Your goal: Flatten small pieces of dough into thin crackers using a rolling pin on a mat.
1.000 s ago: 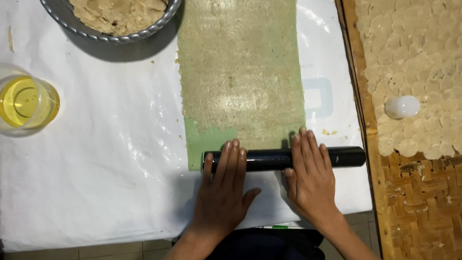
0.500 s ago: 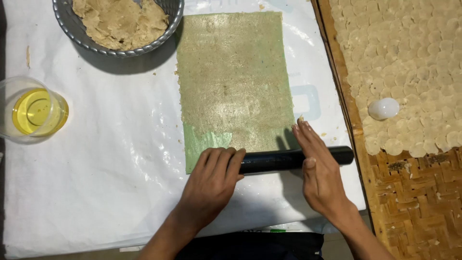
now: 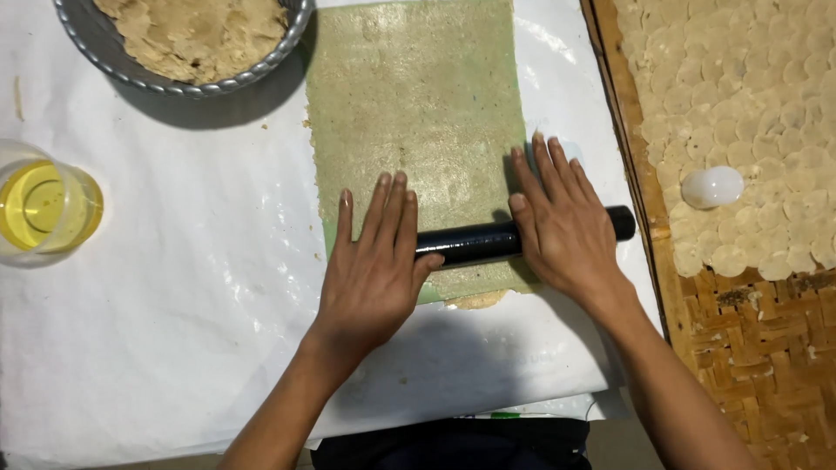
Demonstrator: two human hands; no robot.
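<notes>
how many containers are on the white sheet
2. A metal bowl of dough at the top left, partly cut off by the frame, and a clear cup of yellow liquid at the left edge. Others may lie out of view.

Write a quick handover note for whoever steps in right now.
Left hand and right hand: both flat, palms down on the black rolling pin, fingers open.
The pin lies across the near end of the thin dough sheet on green plastic.
Metal bowl of dough far left, cup of oil left, tray of cut discs right.
Done: sheet mostly flat. Left: near edge looks uneven.
</notes>
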